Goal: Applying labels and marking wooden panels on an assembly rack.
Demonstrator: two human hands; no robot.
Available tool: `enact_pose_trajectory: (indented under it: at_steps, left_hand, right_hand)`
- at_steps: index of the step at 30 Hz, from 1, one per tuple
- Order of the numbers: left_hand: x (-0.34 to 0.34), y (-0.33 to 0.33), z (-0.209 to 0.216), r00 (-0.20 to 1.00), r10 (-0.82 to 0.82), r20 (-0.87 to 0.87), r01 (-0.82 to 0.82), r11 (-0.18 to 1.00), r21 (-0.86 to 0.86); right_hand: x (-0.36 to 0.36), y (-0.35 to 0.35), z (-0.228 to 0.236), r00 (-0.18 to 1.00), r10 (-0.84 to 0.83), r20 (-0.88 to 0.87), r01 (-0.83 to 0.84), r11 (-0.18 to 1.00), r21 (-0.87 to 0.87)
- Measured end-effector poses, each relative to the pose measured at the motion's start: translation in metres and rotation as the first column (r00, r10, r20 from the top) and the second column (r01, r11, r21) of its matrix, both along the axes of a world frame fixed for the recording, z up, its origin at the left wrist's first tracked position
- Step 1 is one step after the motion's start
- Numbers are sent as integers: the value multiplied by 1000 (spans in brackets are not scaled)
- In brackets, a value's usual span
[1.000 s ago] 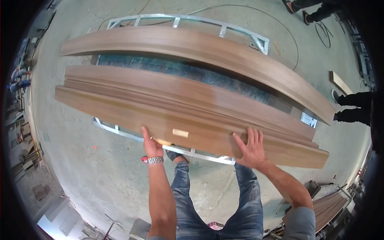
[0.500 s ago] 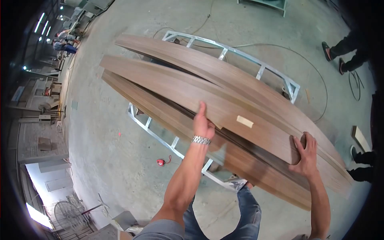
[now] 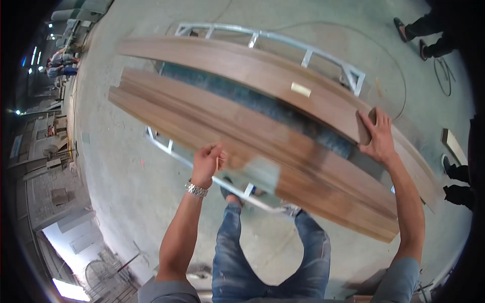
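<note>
Long brown wooden boards with moulded edges lie across a low metal frame. My right hand [image 3: 379,135] grips the far wooden board [image 3: 242,70] near its right end, fingers over its top and thumb by its near edge. A short strip of pale tape [image 3: 301,89] sticks to that board. My left hand [image 3: 208,162] is closed, fingers curled, at the front edge of the near wooden board [image 3: 212,118]; nothing shows in it. A dark gap separates the far and near boards. The near board's middle is blurred.
The metal frame [image 3: 307,58] shows behind and in front of the boards. A hose [image 3: 396,65] curves over the floor beyond. People's legs and feet [image 3: 427,48] stand at the right, and my own legs [image 3: 230,237] are close to the frame. A fan [image 3: 101,272] stands at lower left.
The taped board has moved away from me, up against the far one, opening a gap to the near boards. My left hand has let go of it and come back toward me; my right went along.
</note>
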State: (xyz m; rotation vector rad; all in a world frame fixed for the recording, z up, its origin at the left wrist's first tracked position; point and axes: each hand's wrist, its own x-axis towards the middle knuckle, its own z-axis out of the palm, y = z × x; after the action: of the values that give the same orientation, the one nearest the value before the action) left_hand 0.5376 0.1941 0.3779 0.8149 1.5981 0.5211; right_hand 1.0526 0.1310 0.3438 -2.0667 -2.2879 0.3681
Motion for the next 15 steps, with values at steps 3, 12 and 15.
enact_pose_trajectory:
  at_steps: [3,12,15]
  left_hand:
    - [-25,-49,15,994,-64,88,67,997,-42]
    - [-31,-121,5,851,-482,208,479,875,67]
    - [-28,-123,0,791,-553,262,561,826,52]
  right_hand:
    - [-5,0,5,999,-22,43,22,1000,4]
    - [-264,-75,13,548,-397,-736,256,918,-304]
    - [-349,-92,-3,-17,-604,-797,166,784,-598]
